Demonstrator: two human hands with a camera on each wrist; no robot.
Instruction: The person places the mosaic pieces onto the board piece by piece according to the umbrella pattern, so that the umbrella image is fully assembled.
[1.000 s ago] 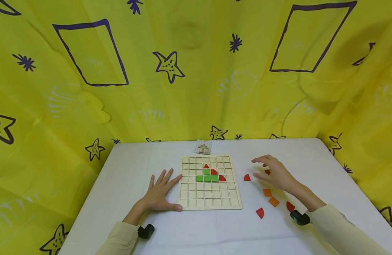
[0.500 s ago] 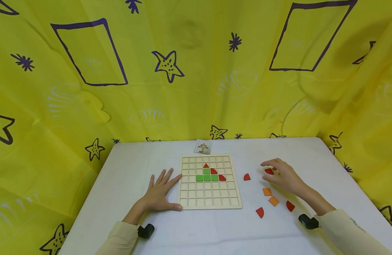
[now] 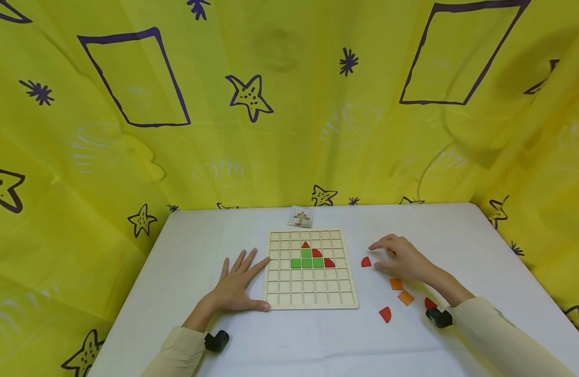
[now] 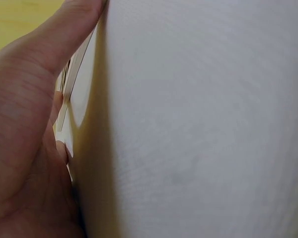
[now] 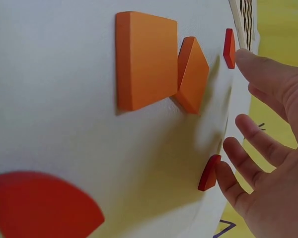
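Note:
My left hand point(image 3: 234, 289) lies spread on the table, its thumb and index fingertip at the left edge of a wooden grid board point(image 3: 309, 299). Set in the board are green squares point(image 3: 307, 263), a red triangle point(image 3: 305, 244) and two red quarter-circle tiles point(image 3: 329, 263). To the right of the board my right hand point(image 3: 404, 259) hovers with nothing held. Its thumb and index finger are parted close to a loose red quarter-circle tile point(image 3: 366, 262). Under that hand lies another red tile point(image 5: 209, 173), partly hidden in the head view.
Two orange square tiles point(image 3: 405, 298) lie nearer the front, with a red quarter-circle point(image 3: 386, 314) to their left and another point(image 3: 430, 303) to their right by the wrist camera. Behind the board rests a small pattern card point(image 3: 301, 216). A yellow curtain point(image 3: 289, 146) hangs behind the table.
Over the last half second my right hand has shifted left, from around the farther red tile toward the one nearer the board. The left hand and the tiles have stayed in place.

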